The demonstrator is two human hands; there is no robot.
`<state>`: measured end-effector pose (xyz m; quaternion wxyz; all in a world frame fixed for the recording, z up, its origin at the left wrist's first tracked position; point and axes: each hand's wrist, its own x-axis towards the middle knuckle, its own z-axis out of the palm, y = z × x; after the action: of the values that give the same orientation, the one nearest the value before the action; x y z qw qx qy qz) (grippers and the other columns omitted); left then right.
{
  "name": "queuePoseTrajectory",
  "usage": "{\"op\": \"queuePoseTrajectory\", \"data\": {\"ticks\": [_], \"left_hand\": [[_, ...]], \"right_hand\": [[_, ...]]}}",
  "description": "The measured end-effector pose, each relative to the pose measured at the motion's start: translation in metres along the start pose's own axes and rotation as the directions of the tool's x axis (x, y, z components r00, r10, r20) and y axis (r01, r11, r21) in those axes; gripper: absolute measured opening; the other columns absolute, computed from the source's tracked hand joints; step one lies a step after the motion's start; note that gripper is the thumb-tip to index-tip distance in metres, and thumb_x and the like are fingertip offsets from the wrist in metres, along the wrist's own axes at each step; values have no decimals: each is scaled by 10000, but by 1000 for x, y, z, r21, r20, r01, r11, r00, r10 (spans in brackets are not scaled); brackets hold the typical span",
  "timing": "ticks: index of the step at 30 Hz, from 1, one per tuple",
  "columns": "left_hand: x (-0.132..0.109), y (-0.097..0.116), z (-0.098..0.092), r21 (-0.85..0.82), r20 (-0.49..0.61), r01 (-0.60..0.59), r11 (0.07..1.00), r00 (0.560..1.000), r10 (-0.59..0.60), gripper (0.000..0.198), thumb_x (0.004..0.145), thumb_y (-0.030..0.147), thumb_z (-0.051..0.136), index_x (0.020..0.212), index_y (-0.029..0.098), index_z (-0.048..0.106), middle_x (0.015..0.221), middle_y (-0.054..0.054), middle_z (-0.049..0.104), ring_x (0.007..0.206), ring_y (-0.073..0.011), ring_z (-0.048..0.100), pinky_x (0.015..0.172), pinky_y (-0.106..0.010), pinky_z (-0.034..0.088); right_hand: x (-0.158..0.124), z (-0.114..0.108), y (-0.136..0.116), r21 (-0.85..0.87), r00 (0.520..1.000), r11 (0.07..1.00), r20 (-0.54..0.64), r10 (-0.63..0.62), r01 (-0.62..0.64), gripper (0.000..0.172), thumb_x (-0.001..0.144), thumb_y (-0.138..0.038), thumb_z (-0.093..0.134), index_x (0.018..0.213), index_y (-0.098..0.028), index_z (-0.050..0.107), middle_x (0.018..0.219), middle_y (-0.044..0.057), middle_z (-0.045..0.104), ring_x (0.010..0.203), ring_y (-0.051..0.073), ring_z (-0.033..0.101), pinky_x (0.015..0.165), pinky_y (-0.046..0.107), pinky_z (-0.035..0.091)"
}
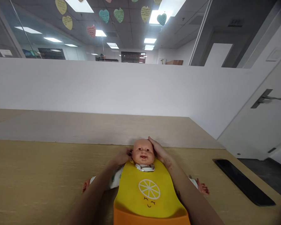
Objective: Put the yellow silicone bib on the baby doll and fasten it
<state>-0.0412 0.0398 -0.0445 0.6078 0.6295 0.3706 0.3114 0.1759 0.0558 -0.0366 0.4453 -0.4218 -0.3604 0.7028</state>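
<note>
A baby doll [143,152] lies on its back on the woven-look tan tabletop [37,175], its head towards the far side. It wears a white patterned garment [115,178] under a yellow silicone bib [149,190] with a lemon-slice face and an orange lower pocket [150,217]. My left hand [123,156] holds the side of the doll's neck and head. My right hand [158,150] cups the head's other side, fingers reaching over its top. My forearms lie along the bib, and the doll's small hands [202,186] stick out beyond them.
A flat black pad [244,182] lies on the table at the right. A pale wooden board [89,128] lies beyond the table, against a white partition [107,87]. A white door with a metal handle [268,98] stands at the right.
</note>
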Motion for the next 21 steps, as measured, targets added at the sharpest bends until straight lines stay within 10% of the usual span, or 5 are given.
{"op": "queuePoseTrajectory", "data": {"ticks": [21], "left_hand": [[-8,20,-1,126,-140,96,987,987,-79,263,692,295,635,841,105,739,760,-68,720,807,-237,625,725,-301,436]], "right_hand": [[-6,8,-9,-40,989,996,-119,-86,81,360,888,-505,558,915,-157,649,919,65,710,896,198,648,846,297,505]]}}
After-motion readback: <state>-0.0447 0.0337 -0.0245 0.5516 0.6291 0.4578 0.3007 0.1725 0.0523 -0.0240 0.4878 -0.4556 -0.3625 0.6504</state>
